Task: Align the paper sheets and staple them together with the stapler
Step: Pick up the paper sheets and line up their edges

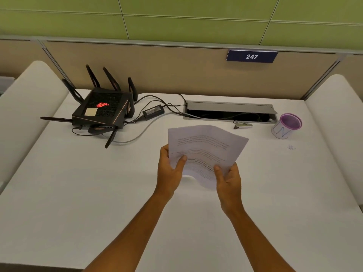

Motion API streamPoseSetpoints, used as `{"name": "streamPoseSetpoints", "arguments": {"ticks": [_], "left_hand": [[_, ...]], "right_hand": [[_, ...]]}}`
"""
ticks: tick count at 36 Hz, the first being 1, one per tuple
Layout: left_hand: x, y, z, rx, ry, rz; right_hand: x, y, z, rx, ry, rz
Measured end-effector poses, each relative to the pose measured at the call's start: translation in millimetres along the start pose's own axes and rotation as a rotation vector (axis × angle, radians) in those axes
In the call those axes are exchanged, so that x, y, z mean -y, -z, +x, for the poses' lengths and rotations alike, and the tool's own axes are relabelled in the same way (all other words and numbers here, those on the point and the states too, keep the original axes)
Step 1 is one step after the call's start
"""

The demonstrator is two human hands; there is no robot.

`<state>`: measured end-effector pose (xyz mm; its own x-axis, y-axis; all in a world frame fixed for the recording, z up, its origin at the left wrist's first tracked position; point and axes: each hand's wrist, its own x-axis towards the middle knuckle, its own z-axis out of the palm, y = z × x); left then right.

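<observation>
Printed white paper sheets [206,148] are held up above the middle of the white desk, slightly curved and tilted. My left hand [170,171] grips their lower left edge with the thumb on top. My right hand [228,180] grips the lower right corner, thumb on the front. A small silver stapler [243,125] lies on the desk beyond the sheets to the right, just in front of the cable tray, apart from both hands.
A black router [102,112] with antennas, a power brick [153,111] and cables sit at the back left. An open cable tray [229,111] runs along the back. A purple-rimmed cup [285,126] stands at the back right. White dividers flank the desk [78,193].
</observation>
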<state>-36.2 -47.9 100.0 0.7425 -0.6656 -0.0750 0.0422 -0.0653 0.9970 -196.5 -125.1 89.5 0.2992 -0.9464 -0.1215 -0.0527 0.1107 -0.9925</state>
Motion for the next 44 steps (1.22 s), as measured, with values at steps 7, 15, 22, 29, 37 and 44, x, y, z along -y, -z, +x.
{"name": "streamPoseSetpoints", "arguments": {"ticks": [7, 15, 22, 29, 37, 44], "left_hand": [[2, 1, -10, -0.056, 0.026, -0.045], [15, 9, -14, -0.052, 0.105, -0.028], [5, 25, -7, -0.122, 0.091, -0.076], [-7, 27, -13, -0.28, 0.19, -0.389], [-13, 5, -36, -0.21, 0.329, -0.674], [1, 30, -32, -0.234, 0.308, -0.627]], "right_hand": [[-6, 3, -2, 0.009, 0.006, -0.031], [-25, 14, -4, 0.039, -0.115, -0.117], [-3, 37, 11, 0.171, -0.184, -0.023], [-6, 39, 3, 0.221, -0.293, 0.22], [4, 3, -16, 0.154, -0.348, 0.393], [18, 16, -2, 0.087, -0.308, 0.202]]}}
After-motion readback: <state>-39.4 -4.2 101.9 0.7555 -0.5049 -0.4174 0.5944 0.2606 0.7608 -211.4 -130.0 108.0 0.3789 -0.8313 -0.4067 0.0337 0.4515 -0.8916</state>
